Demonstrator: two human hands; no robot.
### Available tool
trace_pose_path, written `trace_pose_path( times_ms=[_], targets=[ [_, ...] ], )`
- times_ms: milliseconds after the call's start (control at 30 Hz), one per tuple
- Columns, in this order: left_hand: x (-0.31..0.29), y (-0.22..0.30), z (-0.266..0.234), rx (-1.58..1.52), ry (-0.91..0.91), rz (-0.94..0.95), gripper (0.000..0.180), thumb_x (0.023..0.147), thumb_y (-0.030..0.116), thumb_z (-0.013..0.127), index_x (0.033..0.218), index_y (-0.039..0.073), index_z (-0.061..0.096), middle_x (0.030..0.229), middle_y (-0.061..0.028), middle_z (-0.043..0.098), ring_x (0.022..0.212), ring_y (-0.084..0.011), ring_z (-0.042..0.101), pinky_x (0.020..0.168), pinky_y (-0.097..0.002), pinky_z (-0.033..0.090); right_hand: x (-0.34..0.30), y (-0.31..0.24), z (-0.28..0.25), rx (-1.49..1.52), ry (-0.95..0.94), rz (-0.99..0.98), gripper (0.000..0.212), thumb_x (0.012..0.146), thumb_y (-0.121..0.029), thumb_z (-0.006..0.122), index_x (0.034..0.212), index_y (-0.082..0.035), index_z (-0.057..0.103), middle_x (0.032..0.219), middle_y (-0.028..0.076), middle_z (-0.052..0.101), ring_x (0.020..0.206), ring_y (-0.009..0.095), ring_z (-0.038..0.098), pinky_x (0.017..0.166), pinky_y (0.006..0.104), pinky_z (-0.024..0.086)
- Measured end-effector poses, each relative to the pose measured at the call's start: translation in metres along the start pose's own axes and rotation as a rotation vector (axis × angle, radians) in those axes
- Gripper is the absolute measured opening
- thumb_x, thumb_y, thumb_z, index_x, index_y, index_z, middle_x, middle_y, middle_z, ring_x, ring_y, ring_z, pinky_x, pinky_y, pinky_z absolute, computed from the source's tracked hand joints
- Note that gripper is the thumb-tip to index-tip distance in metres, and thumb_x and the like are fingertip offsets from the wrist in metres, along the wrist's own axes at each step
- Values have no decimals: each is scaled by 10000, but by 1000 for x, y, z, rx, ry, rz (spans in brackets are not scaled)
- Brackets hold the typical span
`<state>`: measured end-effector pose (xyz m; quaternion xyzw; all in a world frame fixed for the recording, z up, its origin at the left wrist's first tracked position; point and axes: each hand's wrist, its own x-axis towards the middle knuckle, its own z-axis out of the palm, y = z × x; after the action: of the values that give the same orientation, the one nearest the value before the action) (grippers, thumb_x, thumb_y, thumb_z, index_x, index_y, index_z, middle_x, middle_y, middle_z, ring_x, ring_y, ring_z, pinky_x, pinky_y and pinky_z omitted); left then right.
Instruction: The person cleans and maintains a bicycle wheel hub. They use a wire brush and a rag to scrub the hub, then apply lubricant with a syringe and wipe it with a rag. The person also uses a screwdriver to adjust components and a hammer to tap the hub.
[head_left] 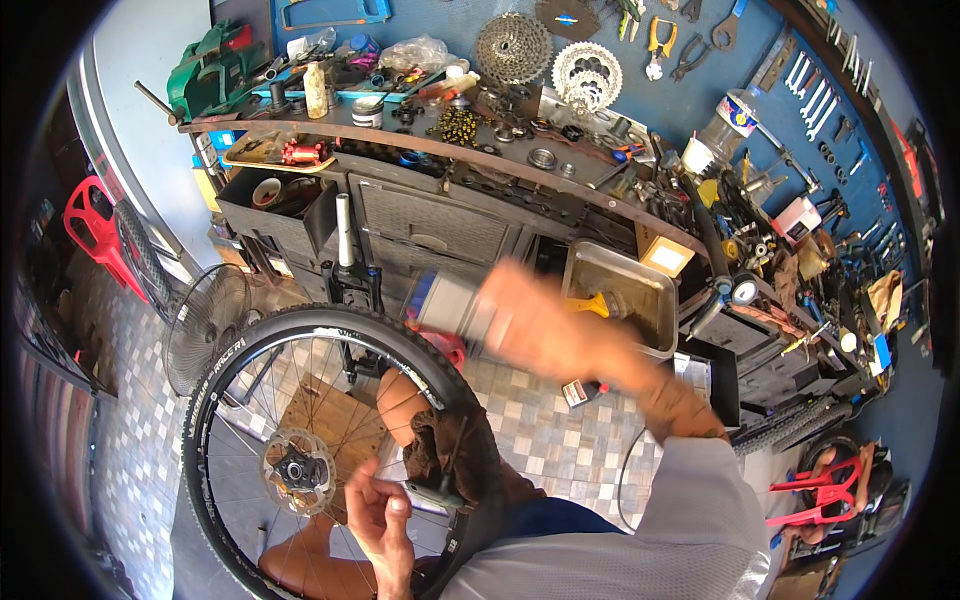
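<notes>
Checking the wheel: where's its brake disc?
In the head view, lower left, the brake disc sits at the centre of the wheel, left of the left hand.

We see matt black rubber on the tyre [408, 347] and bare, smooth metal on the brake rotor [273, 470]. The board [322, 415] looks like plain wood, the rag [430, 448] like rough cloth. We find dull metal in the tray [645, 325], glossy plastic on the red chair [92, 228].
</notes>
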<state>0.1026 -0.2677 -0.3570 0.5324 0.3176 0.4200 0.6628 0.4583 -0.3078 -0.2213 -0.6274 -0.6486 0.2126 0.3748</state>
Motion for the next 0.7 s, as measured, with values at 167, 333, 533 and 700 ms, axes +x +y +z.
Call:
trace_pose_path(
  times_ms=[167, 333, 533, 700],
  targets=[
    [5, 16, -2, -212, -104, -26, 486, 1028, 302, 753, 1317, -55, 593, 848, -75, 638, 595, -139, 593, 504, -272, 469, -25, -39, 127, -18, -435, -219, 241, 1055, -287, 643, 1150, -81, 563, 728, 96, 651, 571, 323, 648, 524, 474, 483],
    [-9, 6, -31, -249, 111, -7, 331, 1002, 186, 756, 1210, -48, 649, 814, -117, 679, 599, -167, 618, 487, -300, 508, 15, -23, 45, -190, -223, -288, 220, 999, -388, 743, 1011, -168, 738, 909, 29, 702, 846, 262, 714, 704, 435, 561],
    [-16, -1, -81, -381, 197, 143, 341, 1052, 285, 720, 1259, 25, 646, 843, -68, 682, 656, -141, 633, 496, -243, 478, 78, 80, -169, -942, 470, 122, 242, 913, -193, 792, 1123, -87, 735, 1043, 156, 756, 889, 346, 748, 799, 436, 589],
    [-23, -3, -102, -344, 366, 126, 341, 1080, 268, 673, 1297, 11, 623, 834, -76, 666, 681, -132, 627, 499, -230, 473, 93, 126, -231, -692, 16, 436, 327, 855, -218, 855, 1101, -35, 742, 969, 97, 763, 884, 282, 741, 798, 399, 581]
  ],
)
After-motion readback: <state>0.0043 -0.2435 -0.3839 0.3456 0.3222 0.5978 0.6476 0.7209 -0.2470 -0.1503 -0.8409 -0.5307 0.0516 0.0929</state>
